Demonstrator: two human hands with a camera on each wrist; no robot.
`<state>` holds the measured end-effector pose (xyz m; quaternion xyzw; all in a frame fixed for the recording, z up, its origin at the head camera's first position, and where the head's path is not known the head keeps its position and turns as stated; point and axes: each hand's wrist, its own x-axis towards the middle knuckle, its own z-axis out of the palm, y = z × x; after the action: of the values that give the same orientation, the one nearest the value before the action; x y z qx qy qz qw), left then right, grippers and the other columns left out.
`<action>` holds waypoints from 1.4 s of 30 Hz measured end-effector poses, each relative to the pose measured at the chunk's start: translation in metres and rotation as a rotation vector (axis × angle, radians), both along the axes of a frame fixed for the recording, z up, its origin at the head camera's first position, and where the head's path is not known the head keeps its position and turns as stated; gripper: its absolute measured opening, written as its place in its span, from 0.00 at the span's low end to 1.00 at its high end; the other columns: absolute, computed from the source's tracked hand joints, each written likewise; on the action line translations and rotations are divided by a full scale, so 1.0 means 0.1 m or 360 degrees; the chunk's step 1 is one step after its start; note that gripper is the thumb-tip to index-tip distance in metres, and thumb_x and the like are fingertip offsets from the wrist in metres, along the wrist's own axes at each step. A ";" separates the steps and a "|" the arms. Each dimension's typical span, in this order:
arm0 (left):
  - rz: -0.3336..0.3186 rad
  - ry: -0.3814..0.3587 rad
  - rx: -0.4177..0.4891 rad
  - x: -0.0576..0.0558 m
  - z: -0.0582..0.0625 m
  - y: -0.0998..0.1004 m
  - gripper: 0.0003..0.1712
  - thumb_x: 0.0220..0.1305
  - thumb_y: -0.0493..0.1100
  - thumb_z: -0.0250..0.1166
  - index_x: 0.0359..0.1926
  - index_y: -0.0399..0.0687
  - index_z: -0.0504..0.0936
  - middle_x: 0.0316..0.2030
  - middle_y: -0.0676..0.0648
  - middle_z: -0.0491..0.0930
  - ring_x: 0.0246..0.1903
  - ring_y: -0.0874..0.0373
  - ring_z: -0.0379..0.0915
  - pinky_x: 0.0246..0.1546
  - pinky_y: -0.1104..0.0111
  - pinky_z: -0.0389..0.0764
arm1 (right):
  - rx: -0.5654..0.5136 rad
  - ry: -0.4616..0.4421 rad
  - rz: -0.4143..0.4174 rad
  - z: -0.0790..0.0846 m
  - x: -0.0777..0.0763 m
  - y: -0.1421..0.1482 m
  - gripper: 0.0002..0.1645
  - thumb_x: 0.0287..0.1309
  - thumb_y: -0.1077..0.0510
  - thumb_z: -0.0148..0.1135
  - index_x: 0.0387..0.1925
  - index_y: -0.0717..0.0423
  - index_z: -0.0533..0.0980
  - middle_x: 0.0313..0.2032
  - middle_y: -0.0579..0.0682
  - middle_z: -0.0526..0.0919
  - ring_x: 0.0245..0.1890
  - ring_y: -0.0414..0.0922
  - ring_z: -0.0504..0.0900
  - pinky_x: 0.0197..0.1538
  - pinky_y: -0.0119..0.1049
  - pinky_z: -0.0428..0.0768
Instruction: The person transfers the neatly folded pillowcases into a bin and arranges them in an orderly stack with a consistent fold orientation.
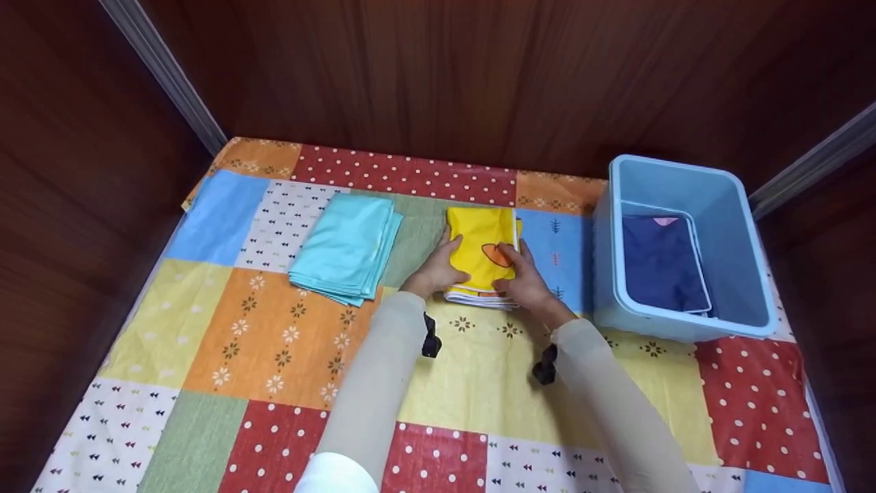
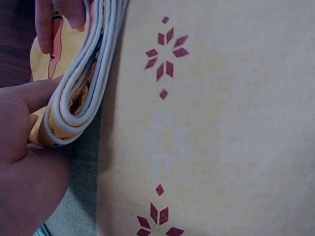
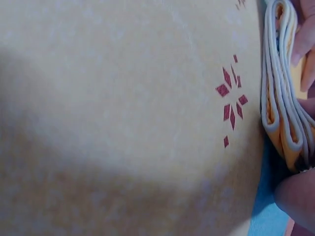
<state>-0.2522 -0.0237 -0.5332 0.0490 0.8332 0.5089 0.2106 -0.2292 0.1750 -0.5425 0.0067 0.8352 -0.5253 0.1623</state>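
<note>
A folded yellow cloth (image 1: pixel 475 239) with white-trimmed edges and an orange printed patch lies on the patchwork cover, between both hands. My left hand (image 1: pixel 436 268) grips its left side, thumb over the top. On the opposite side my right hand (image 1: pixel 532 282) holds the cloth, with fingers on its upper face near the orange patch. In the left wrist view, the stacked layers of the yellow cloth (image 2: pixel 74 118) curve round in a fold beside the left hand (image 2: pixel 29 142). The right wrist view shows its layered white edges (image 3: pixel 283 93) next to the right hand's thumb (image 3: pixel 298 196).
Left of the hands lies a folded turquoise cloth stack (image 1: pixel 345 243). A light blue plastic bin (image 1: pixel 606 274) stands at the right, with a folded navy cloth (image 1: pixel 664 263) inside. Dark wooden panels (image 1: pixel 410 75) rise behind and beside the patchwork cover (image 1: pixel 274 363).
</note>
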 end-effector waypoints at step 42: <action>-0.0028 -0.0090 0.0247 -0.07 0.30 0.00 0.48 0.66 0.27 0.63 0.81 0.41 0.49 0.82 0.53 0.31 0.79 0.55 0.35 0.64 0.67 0.72 | -0.0275 0.0025 -0.0082 0.30 0.01 0.07 0.43 0.60 0.76 0.53 0.77 0.62 0.58 0.81 0.52 0.32 0.53 0.57 0.71 0.33 0.29 0.76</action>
<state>-0.2591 -0.0235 -0.5029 0.0580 0.7846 0.5713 0.2341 -0.2283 0.1818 -0.5126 0.0100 0.7876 -0.5995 0.1421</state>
